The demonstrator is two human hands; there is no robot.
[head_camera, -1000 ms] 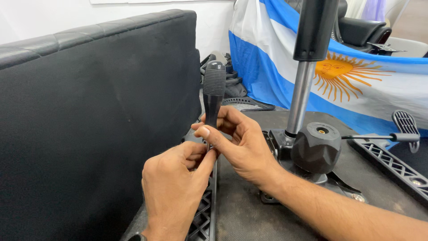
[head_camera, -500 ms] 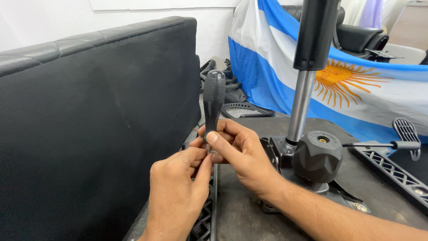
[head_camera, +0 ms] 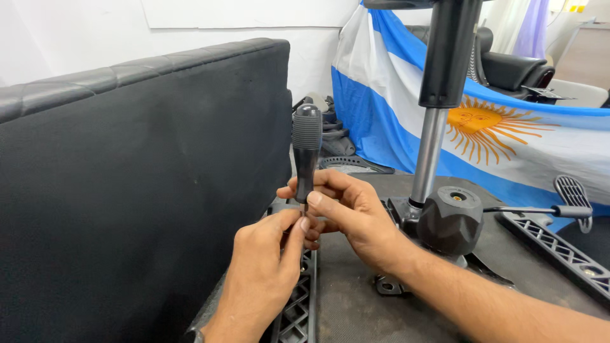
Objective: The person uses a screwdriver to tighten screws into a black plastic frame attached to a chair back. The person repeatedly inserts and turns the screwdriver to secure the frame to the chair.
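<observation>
A black screwdriver (head_camera: 307,143) with a ribbed handle stands upright in the middle of the view. My right hand (head_camera: 346,213) wraps its fingers around the lower part of the handle. My left hand (head_camera: 270,267) comes up from below and pinches at the shaft just under the handle, thumb touching my right thumb. The shaft and tip are hidden behind my fingers. Below my hands lies a black ribbed plastic bracket (head_camera: 295,314) on the underside of an upturned office chair seat (head_camera: 356,305).
A large black padded backrest (head_camera: 127,178) stands at the left. To the right are a chair mechanism with a big black knob (head_camera: 451,219), a gas-lift column (head_camera: 438,95), a lever (head_camera: 540,211) and another ribbed armrest bracket (head_camera: 559,254). A blue-white flag with a sun (head_camera: 508,133) hangs behind.
The view has shifted slightly. My hands stay on the upright screwdriver, with the left fingers adjusted a little at the shaft.
</observation>
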